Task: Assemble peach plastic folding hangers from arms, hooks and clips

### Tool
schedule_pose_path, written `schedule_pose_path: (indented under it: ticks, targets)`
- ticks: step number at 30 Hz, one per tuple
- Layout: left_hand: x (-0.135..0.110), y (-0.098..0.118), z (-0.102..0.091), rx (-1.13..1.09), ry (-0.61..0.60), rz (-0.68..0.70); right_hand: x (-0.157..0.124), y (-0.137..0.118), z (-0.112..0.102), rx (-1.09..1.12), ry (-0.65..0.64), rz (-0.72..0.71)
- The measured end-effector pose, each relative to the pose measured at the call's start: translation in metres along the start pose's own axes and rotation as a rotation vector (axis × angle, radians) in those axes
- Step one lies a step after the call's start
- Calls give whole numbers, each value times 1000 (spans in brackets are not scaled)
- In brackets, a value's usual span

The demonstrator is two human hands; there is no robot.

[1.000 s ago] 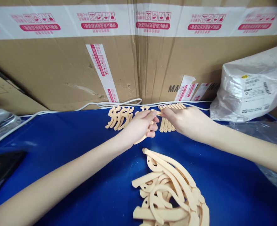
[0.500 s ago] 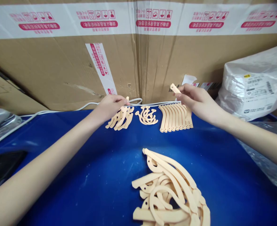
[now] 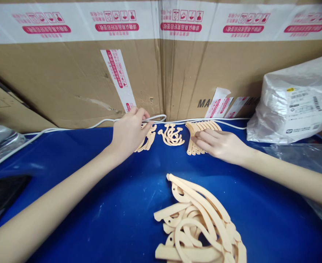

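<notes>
My left hand [image 3: 130,131] is closed over the left pile of short beige curved plastic pieces [image 3: 150,140]. Its fingertips are pinched together, and whatever is between them cannot be made out. My right hand [image 3: 221,144] has its fingers closed on a beige curved strip [image 3: 191,128] on the neat row of longer strips [image 3: 204,126], covering much of the row. Between the hands lies a small heap of hook-shaped beige pieces [image 3: 171,135]. Closer to me sits a large loose pile of mixed beige curved parts [image 3: 199,223], some with round holes.
Cardboard boxes [image 3: 75,80] wall off the back of the blue table [image 3: 108,215]. A white cable [image 3: 100,122] runs along their base. On the right stands a white plastic-wrapped package [image 3: 295,106] beside clear film [image 3: 309,157]. A black object [image 3: 4,197] lies at left.
My right hand has lowered the raised strip onto the row. My left hand has turned and moved slightly right over its pile, hiding the piece seen in its fingers before.
</notes>
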State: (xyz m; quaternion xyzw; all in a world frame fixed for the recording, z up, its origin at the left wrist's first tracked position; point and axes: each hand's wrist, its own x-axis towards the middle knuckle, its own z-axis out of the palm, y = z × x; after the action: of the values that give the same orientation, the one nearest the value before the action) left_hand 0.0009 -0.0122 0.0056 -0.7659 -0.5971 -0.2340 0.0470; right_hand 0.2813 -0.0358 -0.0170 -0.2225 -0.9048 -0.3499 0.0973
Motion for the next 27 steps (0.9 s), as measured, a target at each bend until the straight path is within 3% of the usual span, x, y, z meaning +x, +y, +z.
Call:
schedule_pose_path:
  ticks: [3,5,7,10,12,19,24,27]
  targets:
    - [-7,17,-8,-24,-64,-17,1,-2,-1,5,-30,25]
    - [-12,25,-13,-118,-167,6,1,-2,-1,48,-60,47]
    - [-18,30,-18,-290,-354,83,1,-1,0,93,-84,56]
    - [-28,33,-25,-529,-730,223,-1,-1,0,114,-114,55]
    - [-34,33,-28,-562,-871,278,-2,-2,-1,111,-127,51]
    - [-42,35,-29,-437,-862,391,1,-3,-3,74,-107,-2]
    - [-41,37,-26,-512,-961,324,2,-1,-1,88,-136,-13]
    - [-41,39,-23,-564,-1002,254,2,-5,-10,185,-138,66]
